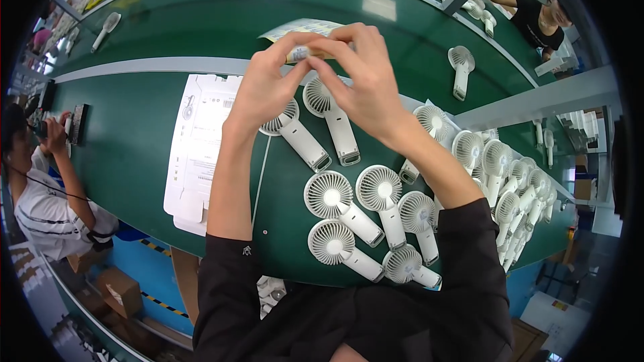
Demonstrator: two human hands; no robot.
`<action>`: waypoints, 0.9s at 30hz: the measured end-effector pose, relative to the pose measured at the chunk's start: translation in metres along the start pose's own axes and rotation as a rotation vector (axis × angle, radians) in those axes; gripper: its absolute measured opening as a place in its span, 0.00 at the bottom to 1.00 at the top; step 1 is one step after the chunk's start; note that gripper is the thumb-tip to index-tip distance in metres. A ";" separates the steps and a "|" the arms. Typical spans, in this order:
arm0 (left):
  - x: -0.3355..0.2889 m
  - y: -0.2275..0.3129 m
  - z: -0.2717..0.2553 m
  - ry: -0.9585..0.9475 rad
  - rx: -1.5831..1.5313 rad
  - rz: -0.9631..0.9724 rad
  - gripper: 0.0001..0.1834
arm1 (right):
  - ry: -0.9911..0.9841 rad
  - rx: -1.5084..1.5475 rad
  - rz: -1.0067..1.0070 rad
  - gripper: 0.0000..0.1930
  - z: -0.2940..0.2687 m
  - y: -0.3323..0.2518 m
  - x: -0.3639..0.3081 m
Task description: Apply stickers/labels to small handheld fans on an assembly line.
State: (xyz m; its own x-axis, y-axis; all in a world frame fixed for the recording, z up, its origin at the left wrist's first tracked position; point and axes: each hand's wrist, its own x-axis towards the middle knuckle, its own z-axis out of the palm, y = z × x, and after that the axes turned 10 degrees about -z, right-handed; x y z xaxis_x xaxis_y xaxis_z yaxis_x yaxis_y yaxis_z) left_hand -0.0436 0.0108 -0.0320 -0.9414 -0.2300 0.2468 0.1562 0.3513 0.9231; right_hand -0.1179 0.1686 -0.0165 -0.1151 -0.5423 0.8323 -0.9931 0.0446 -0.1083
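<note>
Above the far side of the bench, my left hand [270, 87] and my right hand [362, 70] meet with their fingertips pinched together. Between them is a thin sheet of stickers [302, 27], pale with yellowish edges, partly hidden behind my fingers. A small part of it bends up at my fingertips; whether a single sticker is peeled off there I cannot tell. Right below my hands lie two white handheld fans [305, 144] [343, 135]. Several more white fans [331, 191] lie closer to me, heads and handles at mixed angles.
A flattened white printed carton [198, 147] lies left of my left forearm. Many white fans [510, 181] are heaped at the right. Beyond a metal rail runs a green belt [201, 20] with single fans on it. Other people work at left and far right.
</note>
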 end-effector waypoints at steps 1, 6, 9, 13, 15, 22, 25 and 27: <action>0.000 -0.001 0.002 -0.003 0.003 -0.006 0.17 | 0.015 -0.010 -0.007 0.12 0.006 0.001 0.001; 0.002 -0.010 0.001 -0.006 -0.012 0.028 0.18 | 0.050 -0.028 -0.122 0.12 0.014 0.010 -0.007; 0.002 -0.011 0.003 -0.001 -0.016 0.012 0.23 | 0.115 0.140 -0.035 0.09 0.013 0.008 -0.011; 0.005 -0.026 0.001 -0.001 0.336 -0.077 0.35 | -0.040 0.470 0.485 0.06 -0.005 0.033 -0.025; 0.003 -0.048 0.005 -0.050 0.520 -0.115 0.37 | -0.176 0.515 0.593 0.07 0.003 0.045 -0.046; 0.002 -0.061 0.015 -0.148 0.445 -0.339 0.37 | -0.415 0.551 0.741 0.08 0.019 0.055 -0.082; 0.001 -0.061 0.012 -0.144 0.450 -0.374 0.38 | -0.399 0.594 0.722 0.08 0.020 0.053 -0.080; 0.000 -0.061 0.009 -0.152 0.421 -0.402 0.38 | -0.420 0.625 0.714 0.08 0.022 0.054 -0.077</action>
State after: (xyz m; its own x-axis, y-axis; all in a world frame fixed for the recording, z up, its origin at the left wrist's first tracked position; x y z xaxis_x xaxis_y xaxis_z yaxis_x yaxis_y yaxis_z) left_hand -0.0559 -0.0021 -0.0912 -0.9394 -0.2974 -0.1709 -0.3231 0.6003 0.7316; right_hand -0.1625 0.1948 -0.0985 -0.5366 -0.8147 0.2199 -0.4947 0.0926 -0.8641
